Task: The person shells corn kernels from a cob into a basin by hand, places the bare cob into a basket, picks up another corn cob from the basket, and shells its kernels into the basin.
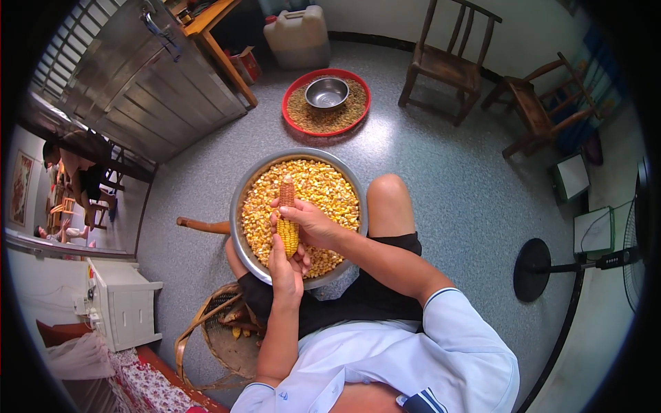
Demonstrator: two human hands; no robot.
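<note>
A maize ear (287,238) with rows of yellow kernels is held over the large metal basin (238,248). In line above it shows a bare reddish cob (286,190); my fingers partly hide where the two meet, so I cannot tell whether they are one piece. My left hand (285,276) grips the yellow lower end from below. Around the bare part and the upper kernels closes my right hand (309,219), its thumb lying across the front. Loose maize kernels (325,191) fill the basin, which sits between my bent legs.
Ahead on the floor, a red tray (284,108) of grain bears a steel bowl (327,93). A wicker basket (209,335) with maize ears stands at my left; a wooden handle (203,225) juts beside the basin. Chairs (446,64) and a fan (532,269) are to the right.
</note>
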